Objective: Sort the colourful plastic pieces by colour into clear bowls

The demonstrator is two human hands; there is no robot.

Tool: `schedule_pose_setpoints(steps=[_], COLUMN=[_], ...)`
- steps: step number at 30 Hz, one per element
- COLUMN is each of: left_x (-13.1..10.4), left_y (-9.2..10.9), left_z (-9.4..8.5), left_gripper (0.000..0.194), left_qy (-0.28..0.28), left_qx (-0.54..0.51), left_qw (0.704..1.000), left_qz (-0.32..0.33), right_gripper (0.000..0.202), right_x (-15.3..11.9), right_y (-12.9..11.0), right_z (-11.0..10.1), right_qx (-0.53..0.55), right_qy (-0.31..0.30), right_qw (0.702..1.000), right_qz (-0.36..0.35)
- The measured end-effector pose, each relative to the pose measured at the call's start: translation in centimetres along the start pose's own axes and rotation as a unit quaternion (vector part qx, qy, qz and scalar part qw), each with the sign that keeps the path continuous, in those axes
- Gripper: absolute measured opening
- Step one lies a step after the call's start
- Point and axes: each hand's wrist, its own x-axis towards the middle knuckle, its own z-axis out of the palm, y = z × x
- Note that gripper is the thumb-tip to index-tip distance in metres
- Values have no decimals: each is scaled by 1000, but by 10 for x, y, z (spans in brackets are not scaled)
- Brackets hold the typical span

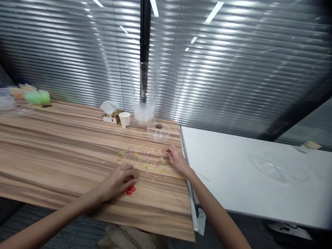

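Small colourful pieces (pixel 145 157), mostly yellow and pink, lie scattered over the wooden table. They are too small to name. At the right end of this scatter my right hand (pixel 177 159) pinches a tiny red piece between thumb and fingertips. My left hand (pixel 123 179) rests on the table just in front of the scatter, its fingers curled in. Beneath and beside its thumb is a little heap of red pieces (pixel 130 190), partly covered by the hand. Whatever the left fingers may hold is hidden.
Behind the scatter stand a clear plastic bowl (pixel 158 133), a stack of bowls in a clear bag (pixel 144 114), a paper cup (pixel 125 119) and a tissue box (pixel 111 117). Green and orange bags (pixel 37 97) lie far left. A white table (pixel 223 155) adjoins on the right.
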Motion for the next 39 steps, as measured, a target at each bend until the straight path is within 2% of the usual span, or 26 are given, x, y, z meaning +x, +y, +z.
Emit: schedule_pose_setpoints(steps=[3,6,9,12,15,17,20,23,25,28,32,36,39], left_x=[-23,-47,-60,-59,-49,-44,-41,-39,-33,-19,0,6,1], left_y=[-9,-21,-26,-18,-6,-2,-5,-16,-22,-28,-32,-34,-35], left_z=[-17,-24,-20,-11,-3,1,3,1,-3,-10,-14,-12,-7], left_gripper=[26,33,51,65,68,69,67,42,36,36,30,30,28], left_qy=[-4,19,-7,-47,-59,-61,-39,36,56,18,-29,-52,-18], left_qx=[-31,-21,0,18,21,12,-20,-58,-83,-123,-163,-155,-122], left_qw=[999,997,997,998,998,998,999,997,993,989,981,979,986], left_qz=[-17,-76,-81,-35,16,27,-5,-46,-64,-84,-97,-124,-113], right_gripper=[15,16,15,12,12,14,13,13,17,26,37,22,17], right_x=[-8,-22,-36,-41,-36,-27,-11,8,23,47,73,84,84], right_y=[-33,-70,-97,-107,-103,-95,-76,-50,-33,-15,-8,-10,-10], right_z=[2,13,28,37,34,26,10,-5,-11,-17,-15,-9,-6], right_qx=[51,69,15,-20,-1,16,12,-40,-97,-187,-298,-368,-373], right_qy=[-4,-73,-135,-146,-130,-91,-22,7,20,10,-75,-115,-120], right_qw=[997,986,976,974,975,981,992,995,992,980,950,921,917], right_qz=[-54,-134,-169,-175,-181,-171,-120,-92,-84,-66,-56,-61,-69])
